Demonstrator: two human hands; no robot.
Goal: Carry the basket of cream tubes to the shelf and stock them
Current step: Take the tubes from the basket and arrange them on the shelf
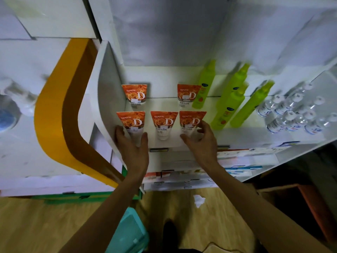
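All I can read from here is "DANZ" plus a big white "D" on the orange cream tubes (131, 123); everything else is too blurry.

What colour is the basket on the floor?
Teal, or light turquoise; the basket shows between the forearms in the head view.

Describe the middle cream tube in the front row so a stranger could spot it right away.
On the white shelf, left of the green bottles, five orange tubes stand in two rows. It is the front-row centre tube, the only front one with no hand beside it and no tube behind it.
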